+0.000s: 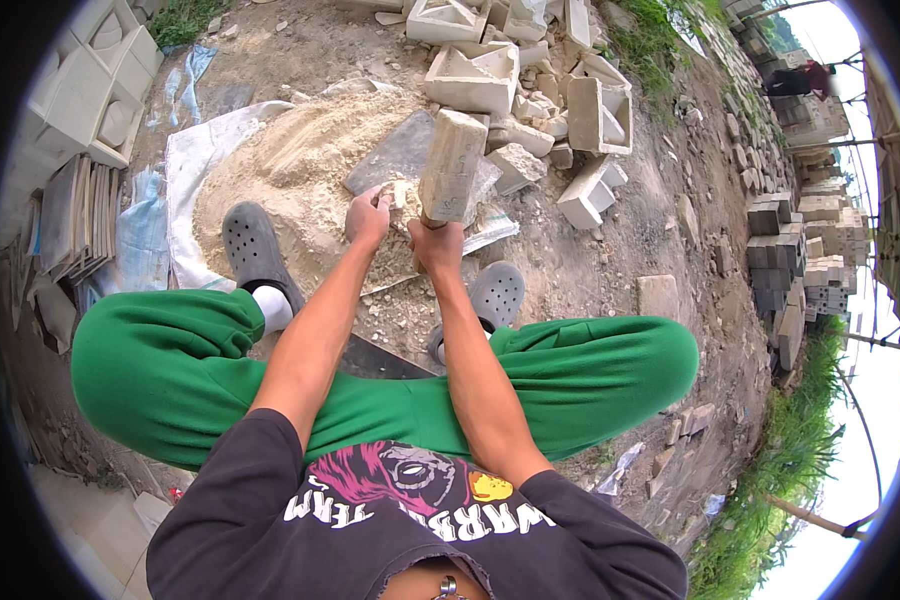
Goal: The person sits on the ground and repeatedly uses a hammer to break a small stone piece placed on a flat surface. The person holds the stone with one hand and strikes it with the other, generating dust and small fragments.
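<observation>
Ground: bare earth strewn with stone chips. The person sits with knees spread wide in green trousers (610, 370); grey clogs on both feet, the left clog (255, 245) at the near edge of the heap.

Containers, largest first. White sheet (182, 165), laid out beyond the feet, bears a broad heap of pale, sandy powder (280, 165); the heap covers most of it, leaving the left margin bare. Beyond the mallet, pale hollow blocks: one tilted block (460, 97) has an open cavity crossed by a slanting partition; a second block (584, 115), to its right, is a square frame with a slanting piece inside. Broken rubble (535, 135) lies between and around them.

Dark slab (385, 155): flat, at the right side of the heap, partly hidden by the mallet.

Mallet (454, 165): thick, pale, block-like head, raised at a slant in front of the slab; short handle below.

Right hand (437, 245): fingers curled closed around the mallet handle, just below the head; fist tight, no spread seen.

Left hand (368, 218): just left of the mallet, fingers drawn in, thumb and forefinger close together at a small pale chunk (400, 195). Chunk sits between these fingertips and the mallet head. Cannot tell whether the fingers pinch it or merely touch it.
</observation>
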`<state>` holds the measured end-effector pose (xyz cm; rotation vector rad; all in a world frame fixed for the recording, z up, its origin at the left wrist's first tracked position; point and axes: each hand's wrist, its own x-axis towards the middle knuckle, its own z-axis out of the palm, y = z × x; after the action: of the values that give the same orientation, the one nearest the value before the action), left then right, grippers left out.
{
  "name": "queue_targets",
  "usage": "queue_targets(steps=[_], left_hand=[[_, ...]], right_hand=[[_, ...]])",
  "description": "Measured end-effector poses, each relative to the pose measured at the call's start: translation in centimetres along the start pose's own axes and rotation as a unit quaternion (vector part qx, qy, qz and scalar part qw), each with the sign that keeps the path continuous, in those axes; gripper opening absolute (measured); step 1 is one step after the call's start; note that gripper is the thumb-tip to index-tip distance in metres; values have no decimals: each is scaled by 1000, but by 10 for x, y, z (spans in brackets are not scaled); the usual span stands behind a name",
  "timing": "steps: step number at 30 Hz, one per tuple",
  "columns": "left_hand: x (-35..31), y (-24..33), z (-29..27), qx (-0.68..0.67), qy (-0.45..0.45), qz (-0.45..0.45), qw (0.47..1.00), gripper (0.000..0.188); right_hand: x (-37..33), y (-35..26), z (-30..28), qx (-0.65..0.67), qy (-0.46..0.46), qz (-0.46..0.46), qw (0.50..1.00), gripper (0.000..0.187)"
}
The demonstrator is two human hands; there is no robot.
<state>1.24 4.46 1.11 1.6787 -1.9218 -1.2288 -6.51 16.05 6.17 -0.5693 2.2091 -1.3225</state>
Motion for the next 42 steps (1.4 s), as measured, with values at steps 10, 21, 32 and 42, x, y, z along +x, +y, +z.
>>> queue_targets(steps=[10, 21, 32, 42], left_hand=[[1, -8, 0, 17, -4, -9, 1000, 38], [6, -7, 10, -5, 12, 31, 999, 38], [5, -22, 13, 4, 36, 31, 999, 46], [4, -1, -2, -21, -28, -6, 999, 44]], right_hand=[[-8, -38, -31, 52, 11, 87, 995, 27], [0, 42, 13, -55, -47, 88, 994, 25], [9, -58, -35, -20, 82, -28, 996, 27], [-12, 15, 11, -6, -87, 203, 975, 30]])
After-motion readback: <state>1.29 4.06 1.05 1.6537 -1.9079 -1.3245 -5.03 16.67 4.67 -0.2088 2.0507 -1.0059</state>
